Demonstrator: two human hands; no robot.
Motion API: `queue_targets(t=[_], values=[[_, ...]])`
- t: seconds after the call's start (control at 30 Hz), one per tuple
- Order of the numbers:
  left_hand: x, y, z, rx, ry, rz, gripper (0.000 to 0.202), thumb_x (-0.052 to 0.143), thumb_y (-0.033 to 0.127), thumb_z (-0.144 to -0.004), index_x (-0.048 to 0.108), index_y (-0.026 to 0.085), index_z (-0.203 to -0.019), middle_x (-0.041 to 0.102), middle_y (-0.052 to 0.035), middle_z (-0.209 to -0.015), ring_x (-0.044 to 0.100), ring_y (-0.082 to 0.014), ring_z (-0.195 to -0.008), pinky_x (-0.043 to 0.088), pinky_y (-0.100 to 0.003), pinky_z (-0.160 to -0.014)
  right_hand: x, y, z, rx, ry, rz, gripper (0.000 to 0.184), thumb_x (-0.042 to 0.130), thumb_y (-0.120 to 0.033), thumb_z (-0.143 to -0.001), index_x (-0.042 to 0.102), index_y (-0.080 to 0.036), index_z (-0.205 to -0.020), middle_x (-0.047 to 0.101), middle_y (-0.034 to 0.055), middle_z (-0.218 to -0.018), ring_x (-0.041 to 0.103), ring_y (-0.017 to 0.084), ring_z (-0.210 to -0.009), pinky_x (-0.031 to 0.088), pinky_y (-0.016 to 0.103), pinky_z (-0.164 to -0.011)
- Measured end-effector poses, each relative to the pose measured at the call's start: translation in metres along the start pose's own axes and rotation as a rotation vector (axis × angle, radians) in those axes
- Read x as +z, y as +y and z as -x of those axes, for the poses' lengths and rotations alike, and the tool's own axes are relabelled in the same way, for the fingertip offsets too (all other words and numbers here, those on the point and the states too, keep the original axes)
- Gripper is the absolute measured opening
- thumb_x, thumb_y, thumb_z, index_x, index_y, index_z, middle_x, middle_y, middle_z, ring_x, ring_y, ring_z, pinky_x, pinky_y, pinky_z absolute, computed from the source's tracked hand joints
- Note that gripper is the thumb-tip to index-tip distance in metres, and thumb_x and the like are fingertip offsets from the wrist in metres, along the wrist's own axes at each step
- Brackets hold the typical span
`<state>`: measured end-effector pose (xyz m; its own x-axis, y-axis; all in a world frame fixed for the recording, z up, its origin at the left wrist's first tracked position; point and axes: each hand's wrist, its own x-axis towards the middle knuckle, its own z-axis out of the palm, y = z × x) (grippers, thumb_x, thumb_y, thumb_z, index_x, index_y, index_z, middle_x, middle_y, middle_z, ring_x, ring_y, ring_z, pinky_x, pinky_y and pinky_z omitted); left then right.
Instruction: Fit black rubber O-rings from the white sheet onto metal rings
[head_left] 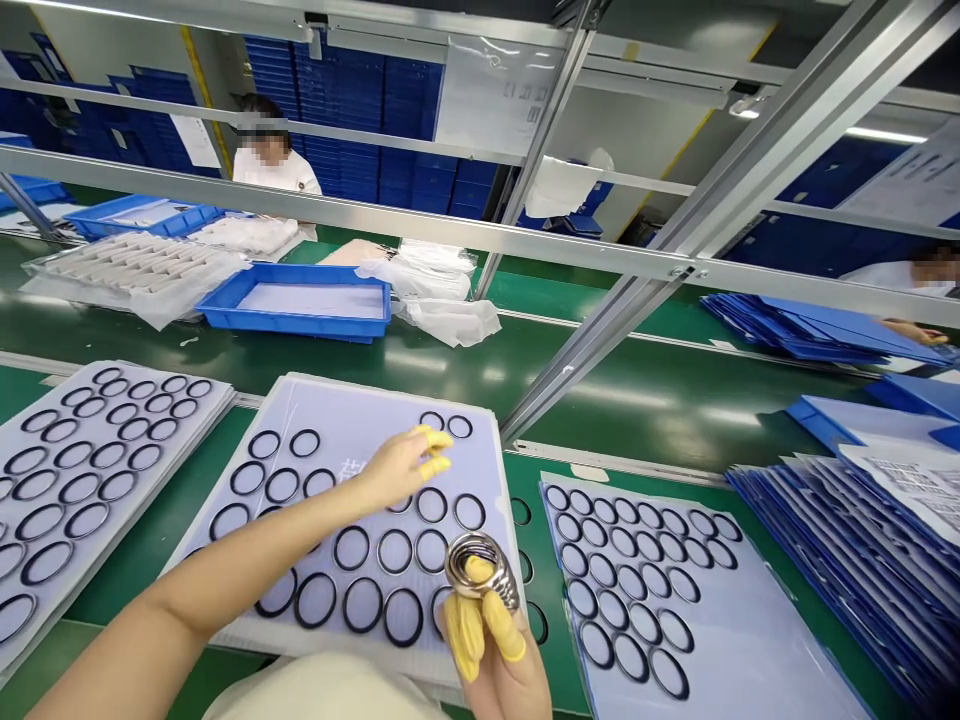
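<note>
The right hand (504, 668) grips a stacked bunch of silver-coloured metal rings (508, 585), one yellow-covered finger through its bore, over the near right corner of a pale lavender, rectangular board (375, 402). The bunch's axis slants, its mouth facing up and toward the board's left. The left hand (399, 467) extends over the board's far half, its yellow-capped digits spread; a pair of thin black circular rings (460, 438) lies just beyond them, at the board's far edge. This hand is nearer that pair; whether it touches one I cannot tell. Right of the board lies a lavender ring-covered sheet (750, 640); left of it, a stack of similar sheets (145, 487); beyond it, a shallow blue plastic tray (292, 325).
</note>
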<state>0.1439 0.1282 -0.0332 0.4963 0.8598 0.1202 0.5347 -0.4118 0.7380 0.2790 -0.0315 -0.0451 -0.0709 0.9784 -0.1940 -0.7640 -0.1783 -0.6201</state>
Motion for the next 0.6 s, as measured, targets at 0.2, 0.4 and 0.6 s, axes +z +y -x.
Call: queue_targets(t=[0.2, 0.4, 0.6], values=[[0.037, -0.078, -0.066, -0.118, -0.012, -0.252, 0.025, 0.059, 0.023, -0.088, 0.06, 0.013, -0.111, 0.058, -0.0108, -0.118, 0.055, -0.0252, -0.111, 0.045, -0.048, -0.096, -0.013, 0.001, 0.003, -0.017, 0.103, -0.054, 0.023, 0.074, -0.044, -0.076, 0.068, -0.023, -0.07, 0.048, -0.0051, -0.049, 0.037, 0.009, -0.044, 0.037, 0.026, -0.049], [0.048, -0.103, -0.076, -0.133, -0.017, -0.213, 0.031, 0.055, 0.031, -0.092, 0.056, 0.016, -0.118, 0.057, -0.0098, -0.12, 0.059, -0.022, -0.103, 0.051, -0.043, -0.087, -0.018, -0.004, 0.007, 0.013, 0.098, -0.062, 0.029, 0.072, -0.044, -0.077, 0.065, -0.022, -0.06, 0.043, -0.0048, -0.046, 0.033, 0.009, -0.043, 0.035, 0.025, -0.047], [0.034, -0.085, -0.07, -0.141, 0.084, 0.053, 0.02, 0.054, 0.028, -0.092, 0.06, 0.014, -0.105, 0.061, -0.0089, -0.109, 0.058, -0.021, -0.101, 0.049, -0.042, -0.089, -0.015, -0.004, 0.009, -0.004, 0.075, -0.078, 0.021, 0.07, -0.043, -0.079, 0.069, -0.023, -0.073, 0.04, -0.0068, -0.044, 0.028, 0.007, -0.04, 0.03, 0.023, -0.044]])
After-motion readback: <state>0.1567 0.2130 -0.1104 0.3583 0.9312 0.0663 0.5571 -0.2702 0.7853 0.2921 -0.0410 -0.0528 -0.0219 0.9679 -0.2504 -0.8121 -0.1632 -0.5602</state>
